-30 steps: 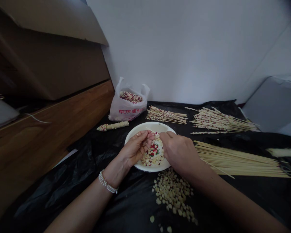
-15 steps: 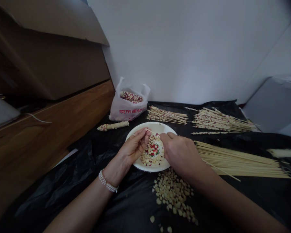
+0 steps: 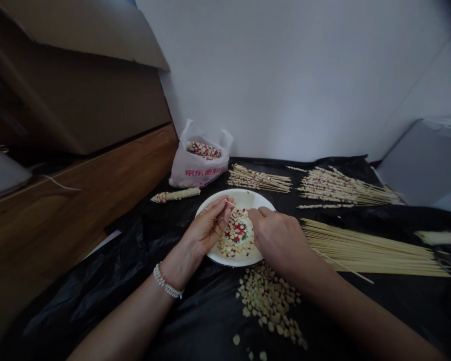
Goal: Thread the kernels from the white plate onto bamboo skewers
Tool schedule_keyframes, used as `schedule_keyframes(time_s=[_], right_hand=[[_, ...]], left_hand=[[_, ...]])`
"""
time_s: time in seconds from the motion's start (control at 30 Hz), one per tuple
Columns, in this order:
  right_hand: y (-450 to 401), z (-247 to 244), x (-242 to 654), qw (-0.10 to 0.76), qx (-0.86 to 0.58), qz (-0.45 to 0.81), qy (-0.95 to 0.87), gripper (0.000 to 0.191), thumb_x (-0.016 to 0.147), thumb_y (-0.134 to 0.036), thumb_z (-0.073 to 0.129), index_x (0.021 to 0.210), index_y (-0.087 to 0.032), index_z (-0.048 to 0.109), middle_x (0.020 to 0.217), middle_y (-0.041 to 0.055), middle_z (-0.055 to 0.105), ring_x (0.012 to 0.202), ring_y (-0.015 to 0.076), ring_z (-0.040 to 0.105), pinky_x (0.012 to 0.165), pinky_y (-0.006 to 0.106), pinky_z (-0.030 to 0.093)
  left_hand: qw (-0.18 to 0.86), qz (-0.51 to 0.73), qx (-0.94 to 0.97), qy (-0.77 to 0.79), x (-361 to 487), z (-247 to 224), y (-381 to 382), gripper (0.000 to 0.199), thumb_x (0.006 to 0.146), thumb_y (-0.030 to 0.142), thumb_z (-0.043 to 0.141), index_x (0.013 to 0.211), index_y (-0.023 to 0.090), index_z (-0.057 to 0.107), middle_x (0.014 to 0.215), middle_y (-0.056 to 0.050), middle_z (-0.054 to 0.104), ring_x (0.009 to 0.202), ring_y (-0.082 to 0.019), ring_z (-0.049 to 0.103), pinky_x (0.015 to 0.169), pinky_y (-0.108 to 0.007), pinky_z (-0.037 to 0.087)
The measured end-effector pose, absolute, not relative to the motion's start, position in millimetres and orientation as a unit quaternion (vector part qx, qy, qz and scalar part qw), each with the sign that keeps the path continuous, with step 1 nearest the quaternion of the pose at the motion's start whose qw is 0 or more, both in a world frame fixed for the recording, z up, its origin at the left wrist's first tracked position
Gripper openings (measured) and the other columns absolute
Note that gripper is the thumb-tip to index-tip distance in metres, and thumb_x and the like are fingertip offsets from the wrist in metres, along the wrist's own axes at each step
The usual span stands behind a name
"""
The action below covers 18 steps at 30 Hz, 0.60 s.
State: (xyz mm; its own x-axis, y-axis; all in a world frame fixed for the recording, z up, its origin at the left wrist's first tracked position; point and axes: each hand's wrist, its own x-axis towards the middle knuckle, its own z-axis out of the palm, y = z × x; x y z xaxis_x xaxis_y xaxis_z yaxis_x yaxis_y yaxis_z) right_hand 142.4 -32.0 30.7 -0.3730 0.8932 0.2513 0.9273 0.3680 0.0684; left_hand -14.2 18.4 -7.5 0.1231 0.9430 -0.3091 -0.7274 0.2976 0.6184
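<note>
A thin bamboo skewer (image 3: 236, 204) spans the gap between my two hands, above a white bowl (image 3: 206, 203). The fingertips of my left hand (image 3: 211, 224) are pinched at its left end; whether a kernel is between them is too small to tell. My right hand (image 3: 276, 231) is closed in a fist around the other end, most of which is hidden by the hand. Below them in the bowl lie loose cream and dark red corn kernels (image 3: 233, 246), over a red and green print on its bottom.
Kernels (image 3: 266, 296) lie heaped on black plastic sheeting (image 3: 195, 321). Bare skewers (image 3: 368, 248) and scissors (image 3: 446, 264) lie right. Behind are kernel-threaded skewers (image 3: 328, 185), a smaller bunch (image 3: 257, 179), a plastic bag (image 3: 197, 173) of corn cobs and a partly stripped cob (image 3: 176, 195). A cardboard box (image 3: 97, 95) stands left.
The bowl and my right hand have shifted very slightly. Both hands keep nearly the same pose at the skewer.
</note>
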Motion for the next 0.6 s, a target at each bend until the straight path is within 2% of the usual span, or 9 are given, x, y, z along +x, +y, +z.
schedule_keyframes(time_s=[0.6], right_hand=[[-34.9, 29.1, 138.2, 0.078, -0.561, -0.107, -0.817, 0.020, 0.087, -0.007, 0.043, 0.092, -0.014, 0.061, 0.083, 0.0086, 0.066, 0.066, 0.0205, 0.066, 0.046, 0.028, 0.027]], left_hand=[[0.714, 0.576, 0.180, 0.356, -12.6, -7.0, 17.3, 0.016, 0.083, -0.001, 0.056, 0.086, 0.007, 0.069, 0.079, -0.008, 0.071, 0.066, -0.009, 0.068, 0.061, -0.012, 0.056]])
